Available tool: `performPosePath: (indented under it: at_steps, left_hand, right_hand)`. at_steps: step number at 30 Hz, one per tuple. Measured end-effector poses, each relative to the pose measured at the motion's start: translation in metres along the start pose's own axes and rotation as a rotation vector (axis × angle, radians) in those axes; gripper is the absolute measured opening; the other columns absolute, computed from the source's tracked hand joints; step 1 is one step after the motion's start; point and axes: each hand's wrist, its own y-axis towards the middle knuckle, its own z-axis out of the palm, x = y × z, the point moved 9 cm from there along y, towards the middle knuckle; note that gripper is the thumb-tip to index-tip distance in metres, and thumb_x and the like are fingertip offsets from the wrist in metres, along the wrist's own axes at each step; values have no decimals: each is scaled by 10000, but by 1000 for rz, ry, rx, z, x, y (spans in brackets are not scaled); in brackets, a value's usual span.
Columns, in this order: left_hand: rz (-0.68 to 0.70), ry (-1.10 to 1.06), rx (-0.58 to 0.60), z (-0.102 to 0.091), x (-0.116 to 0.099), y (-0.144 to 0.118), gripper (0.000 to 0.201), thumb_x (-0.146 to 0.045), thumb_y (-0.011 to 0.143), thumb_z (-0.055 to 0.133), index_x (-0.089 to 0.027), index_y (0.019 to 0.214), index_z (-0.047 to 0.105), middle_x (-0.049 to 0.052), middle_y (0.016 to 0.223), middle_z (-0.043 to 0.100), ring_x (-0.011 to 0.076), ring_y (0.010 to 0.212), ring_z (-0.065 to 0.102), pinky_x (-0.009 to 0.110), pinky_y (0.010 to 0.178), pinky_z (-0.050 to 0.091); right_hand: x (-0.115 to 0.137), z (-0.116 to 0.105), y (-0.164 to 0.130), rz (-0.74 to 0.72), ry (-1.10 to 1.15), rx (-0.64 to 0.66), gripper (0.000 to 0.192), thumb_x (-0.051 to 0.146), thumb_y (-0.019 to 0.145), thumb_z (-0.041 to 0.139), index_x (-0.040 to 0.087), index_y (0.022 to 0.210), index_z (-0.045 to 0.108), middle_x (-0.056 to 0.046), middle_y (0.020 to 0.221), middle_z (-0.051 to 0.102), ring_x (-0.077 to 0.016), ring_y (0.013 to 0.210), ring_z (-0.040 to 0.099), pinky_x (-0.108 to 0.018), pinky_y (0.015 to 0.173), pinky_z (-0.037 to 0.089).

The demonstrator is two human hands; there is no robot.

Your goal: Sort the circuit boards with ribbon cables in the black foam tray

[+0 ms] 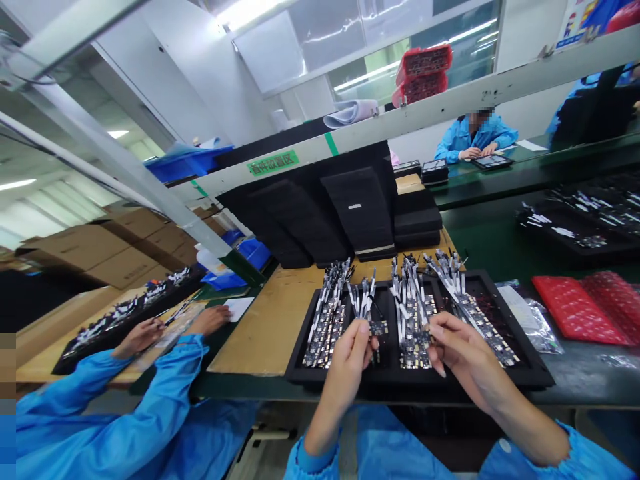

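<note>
A small dark circuit board (379, 327) sticks out from the pinched thumb and fingers of my left hand (350, 350), over the near part of a black foam tray (530, 363). My right hand (463, 357) has its thumb and fingertips closed on the edge of another circuit board (423, 337) above the tray's middle row. Rows of such circuit boards (325, 333) lie in the tray's compartments, with white and black cables (404, 283) bunched towards the far side. Fingers partly hide both held boards.
Left of the tray is a brown board (260, 320). Beside it a co-worker's hands (213, 320) rest near a long tray of parts (130, 313). Black foam trays (360, 207) lean behind. Red bubble-wrap packs (575, 307) lie right. A metal rail (310, 153) crosses above.
</note>
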Motion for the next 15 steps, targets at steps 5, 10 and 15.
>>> performPosePath:
  at_steps: [5, 10, 15]
  left_hand:
    - [3, 330, 150, -13, -5, 2, 445, -509, 924, 500, -195, 615, 562, -42, 553, 544, 132, 529, 507, 219, 540, 347]
    - [3, 574, 119, -26, -9, -6, 379, -470, 914, 527, -216, 636, 566, -53, 538, 526, 154, 528, 502, 239, 548, 258]
    - [-31, 715, 105, -41, 0, -12, 283, -493, 868, 588, -256, 732, 662, -41, 535, 602, 184, 503, 557, 253, 518, 215]
  right_hand:
    - [5, -2, 4, -13, 28, -13, 407, 597, 739, 1191, 466, 973, 886, 28, 650, 548, -211, 551, 397, -334, 511, 203]
    - [5, -3, 1, -6, -30, -47, 338, 551, 769, 1198, 445, 967, 945, -17, 709, 695, -252, 592, 544, -356, 512, 287]
    - [7, -3, -1, -4, -103, -92, 373, 611, 776, 1213, 402, 960, 965, -15, 783, 739, -251, 617, 637, -366, 522, 396]
